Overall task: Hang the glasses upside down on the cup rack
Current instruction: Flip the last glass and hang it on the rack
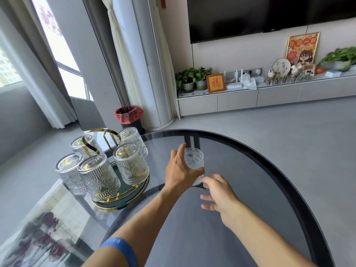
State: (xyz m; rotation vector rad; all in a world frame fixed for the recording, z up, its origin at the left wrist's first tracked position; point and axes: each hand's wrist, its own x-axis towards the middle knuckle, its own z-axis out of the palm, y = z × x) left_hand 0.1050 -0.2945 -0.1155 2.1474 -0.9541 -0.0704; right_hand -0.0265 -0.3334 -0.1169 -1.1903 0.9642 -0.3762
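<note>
Nearest the camera, the right hand [217,195] hovered over the glass desk [269,189], fingers [207,197] spread and holding nothing, just short of the base of the one loose glass [194,160]. That glass stood upright, its long axis vertical and mouth up, and the left hand [179,170] was closer: it was wrapped round the glass's left side in a loose grip. To the left and a little farther off stood the cup rack [107,139], carrying five glasses [131,166] already upside down. One glass remained, and it would probably need turning over before hanging.
</note>
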